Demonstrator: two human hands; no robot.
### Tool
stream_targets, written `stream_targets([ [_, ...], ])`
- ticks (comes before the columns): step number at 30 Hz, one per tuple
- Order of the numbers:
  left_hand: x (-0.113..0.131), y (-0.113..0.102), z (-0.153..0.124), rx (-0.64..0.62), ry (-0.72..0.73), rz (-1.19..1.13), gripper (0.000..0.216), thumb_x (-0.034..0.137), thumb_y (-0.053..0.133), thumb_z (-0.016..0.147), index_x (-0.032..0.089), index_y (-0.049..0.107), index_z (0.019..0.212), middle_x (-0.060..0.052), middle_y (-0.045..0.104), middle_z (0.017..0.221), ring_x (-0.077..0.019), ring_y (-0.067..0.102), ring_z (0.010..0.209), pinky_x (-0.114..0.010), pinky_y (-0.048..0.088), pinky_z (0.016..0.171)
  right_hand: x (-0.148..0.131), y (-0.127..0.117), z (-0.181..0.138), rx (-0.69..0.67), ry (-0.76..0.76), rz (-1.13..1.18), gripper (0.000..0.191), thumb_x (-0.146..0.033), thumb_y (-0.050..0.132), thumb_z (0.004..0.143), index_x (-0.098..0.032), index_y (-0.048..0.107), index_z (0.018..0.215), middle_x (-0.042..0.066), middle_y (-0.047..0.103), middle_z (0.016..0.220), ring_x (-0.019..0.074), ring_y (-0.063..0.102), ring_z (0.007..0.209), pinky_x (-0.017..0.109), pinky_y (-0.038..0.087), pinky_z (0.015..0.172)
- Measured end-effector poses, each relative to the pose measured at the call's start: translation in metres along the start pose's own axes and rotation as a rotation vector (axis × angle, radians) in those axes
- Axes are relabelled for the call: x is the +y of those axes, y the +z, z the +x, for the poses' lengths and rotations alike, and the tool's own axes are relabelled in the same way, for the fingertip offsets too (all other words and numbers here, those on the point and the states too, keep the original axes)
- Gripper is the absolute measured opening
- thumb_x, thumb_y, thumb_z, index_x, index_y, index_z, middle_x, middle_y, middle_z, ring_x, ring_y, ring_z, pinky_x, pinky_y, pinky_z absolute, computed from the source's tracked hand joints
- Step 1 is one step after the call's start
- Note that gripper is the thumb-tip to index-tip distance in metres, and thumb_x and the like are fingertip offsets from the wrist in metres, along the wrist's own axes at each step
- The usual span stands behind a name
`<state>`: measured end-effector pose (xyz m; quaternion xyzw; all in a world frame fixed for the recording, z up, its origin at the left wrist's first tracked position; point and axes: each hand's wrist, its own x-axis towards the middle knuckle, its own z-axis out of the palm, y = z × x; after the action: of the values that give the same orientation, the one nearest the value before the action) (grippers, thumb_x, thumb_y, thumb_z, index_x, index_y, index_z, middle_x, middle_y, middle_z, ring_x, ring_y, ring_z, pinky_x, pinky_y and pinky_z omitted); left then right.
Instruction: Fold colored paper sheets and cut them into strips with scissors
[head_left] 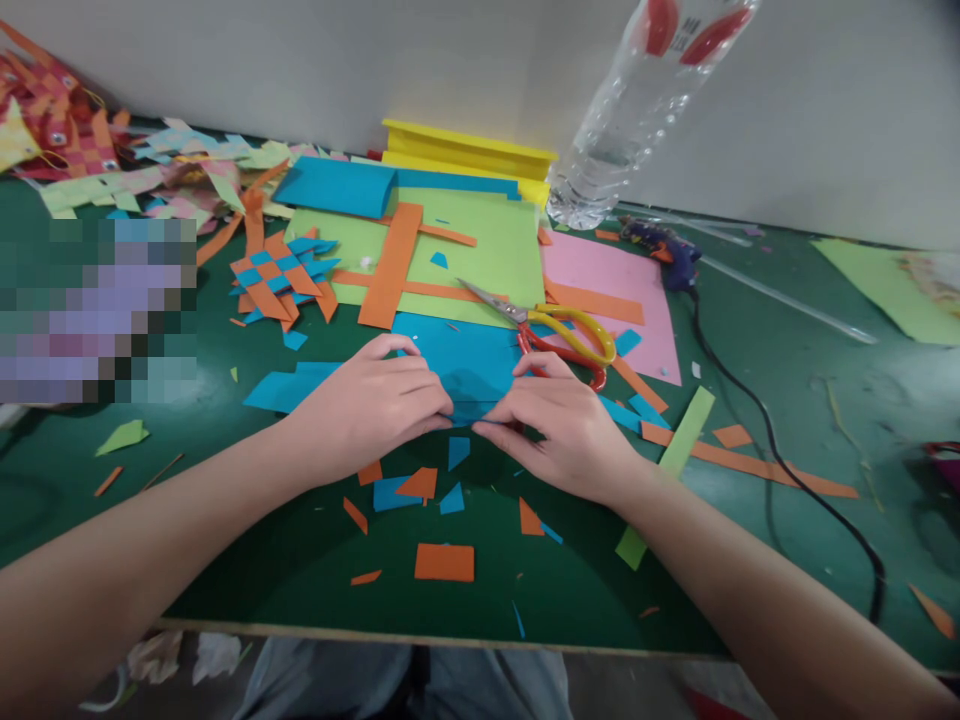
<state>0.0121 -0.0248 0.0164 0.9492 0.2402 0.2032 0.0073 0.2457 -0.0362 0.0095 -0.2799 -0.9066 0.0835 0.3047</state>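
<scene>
A blue sheet of paper (469, 360) lies in front of me, with a crease running along its near edge. My left hand (394, 395) pinches that edge on the left between thumb and fingers. At the right end of the same edge, my right hand (555, 415) has its thumb and index finger closed on the paper. Just beyond the right hand rest scissors (566, 335) with yellow and red handles, their blades pointing to the far left. A woven orange and blue paper piece (277, 275) sits beyond my left hand.
Green paper (480, 240), pink paper (611, 290) and orange strips (391, 265) cover the back. A water bottle (637, 110) stands near the wall. The glue gun (664, 250) trails a black cord (750, 400) at right. Paper scraps (445, 562) litter the near side.
</scene>
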Motion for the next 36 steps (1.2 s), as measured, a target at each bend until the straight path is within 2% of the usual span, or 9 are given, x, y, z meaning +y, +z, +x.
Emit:
stream_targets([
  [29, 0.0022, 0.0007, 0.0016, -0.040, 0.005, -0.045, 0.040, 0.032, 0.035, 0.105, 0.017, 0.065, 0.084, 0.000, 0.070, 0.078, -0.0150, 0.060, 0.073, -0.035, 0.034, 0.096, -0.0020, 0.0004, 0.0012, 0.003, -0.014, 0.035, 0.021, -0.018, 0.058, 0.088, -0.022, 0.051, 0.069, -0.009, 0.049, 0.054, 0.0092, 0.042, 0.051, 0.036, 0.044, 0.089],
  [36, 0.0033, -0.0010, 0.0008, -0.026, 0.002, -0.053, 0.039, 0.032, 0.035, 0.105, 0.017, 0.066, 0.085, -0.001, 0.071, 0.080, -0.0147, 0.061, 0.075, -0.035, 0.036, 0.095, -0.0019, 0.0004, 0.0022, -0.007, -0.036, 0.031, 0.009, -0.022, 0.062, 0.089, -0.019, 0.061, 0.081, -0.003, 0.061, 0.064, 0.0119, 0.053, 0.059, 0.037, 0.044, 0.088],
])
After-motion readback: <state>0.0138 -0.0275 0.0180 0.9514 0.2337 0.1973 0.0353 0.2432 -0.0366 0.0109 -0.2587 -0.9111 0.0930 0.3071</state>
